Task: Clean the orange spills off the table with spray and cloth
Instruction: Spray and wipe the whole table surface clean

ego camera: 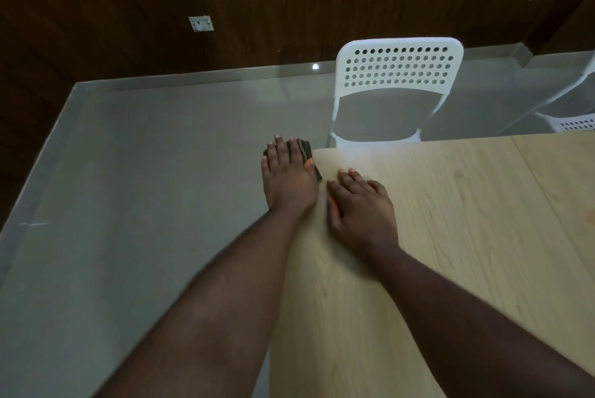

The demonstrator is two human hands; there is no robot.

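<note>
Head view: left hand lies flat with straight fingers pressing a dark folded cloth at the table corner; right hand rests flat just beside, holding nothing. Cloth looks soft, light, likely bunching; best pressed mid-fold, under the palm

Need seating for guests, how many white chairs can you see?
2: one white perforated plastic chair at the table's far edge, another cut off at the right; more may be out of view.
</note>
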